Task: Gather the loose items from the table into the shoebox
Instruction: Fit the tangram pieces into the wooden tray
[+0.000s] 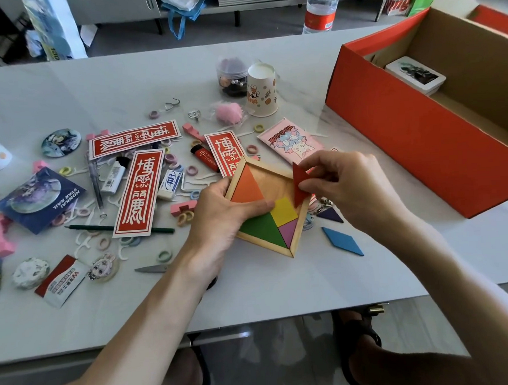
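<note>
My left hand (221,215) grips the left side of a wooden tangram tray (276,185), thumb lying on the pieces inside; orange, yellow, green and lilac pieces sit in it. My right hand (347,183) pinches a red triangle piece (300,186) over the tray's right edge. A blue parallelogram piece (342,241) and a dark purple triangle (331,216) lie on the table to the tray's right. The open orange shoebox (406,129) stands at the right with a white card pack (415,74) inside.
Left of the tray lie red paper banners (138,193), lighters (204,156), an eraser, pens, hair rings, badges, a packet (60,280) and scissors (153,269). A paper cup (261,90), small jar and pink card pack (288,139) sit behind. A water bottle (320,6) stands at the far edge.
</note>
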